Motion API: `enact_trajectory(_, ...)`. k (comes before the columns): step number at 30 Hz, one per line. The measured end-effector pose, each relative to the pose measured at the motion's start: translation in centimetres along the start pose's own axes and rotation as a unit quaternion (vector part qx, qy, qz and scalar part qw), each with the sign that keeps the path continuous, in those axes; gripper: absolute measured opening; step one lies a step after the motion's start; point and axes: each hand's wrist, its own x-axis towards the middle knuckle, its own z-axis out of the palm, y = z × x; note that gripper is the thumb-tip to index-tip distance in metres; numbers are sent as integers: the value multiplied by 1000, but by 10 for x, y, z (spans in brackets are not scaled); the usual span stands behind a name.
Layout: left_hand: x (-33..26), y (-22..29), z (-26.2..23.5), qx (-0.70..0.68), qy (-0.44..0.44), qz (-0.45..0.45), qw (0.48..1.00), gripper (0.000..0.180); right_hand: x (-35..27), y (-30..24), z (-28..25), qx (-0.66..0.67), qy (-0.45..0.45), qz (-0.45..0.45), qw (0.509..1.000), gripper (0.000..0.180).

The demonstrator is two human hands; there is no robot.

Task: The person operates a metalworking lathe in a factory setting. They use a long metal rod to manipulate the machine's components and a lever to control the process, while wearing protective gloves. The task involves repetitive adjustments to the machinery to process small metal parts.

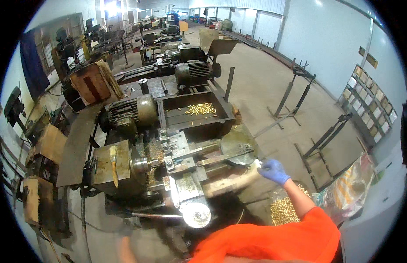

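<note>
My right hand [274,171], in a blue glove, reaches to the near right rim of a round metal disc [239,145]. Its fingers close round a small white handle [258,163] there. Low on the left, my bare left forearm [125,250] is smeared by motion, and the fingers of that hand cannot be made out. Between my arms stands a small lathe, with its chuck [141,164] on the left, a metal slide [185,188] in the middle and a pale round handwheel [197,215] at the near end.
Behind the lathe, a dark metal tray [161,115] holds small brass pieces [201,108]. More brass pieces [284,211] lie in a heap below my right arm, beside a woven sack [350,186]. A brush [114,164] rests on the headstock. Metal stands [295,92] occupy the right-hand floor.
</note>
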Motion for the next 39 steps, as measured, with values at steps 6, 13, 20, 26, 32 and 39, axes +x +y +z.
enact_trajectory(6,39,-15,15,104,63,51,991,40,0,1,-5,-23,-80,37,996,31)
enact_trajectory(13,51,-12,29,55,51,11,997,28,28,34,5,-34,-62,90,993,35)
enact_trajectory(20,23,-25,0,-216,36,72,973,32,120,127,31,-253,-63,-2,965,57)
enact_trajectory(26,-42,166,-145,-518,95,-22,850,25,163,161,44,-338,-115,6,934,54)
enact_trajectory(32,-34,172,-109,-156,232,74,957,24,170,194,32,-340,-126,122,924,32)
enact_trajectory(39,-29,181,-116,-357,257,-20,898,16,106,225,13,-337,-78,213,914,30)
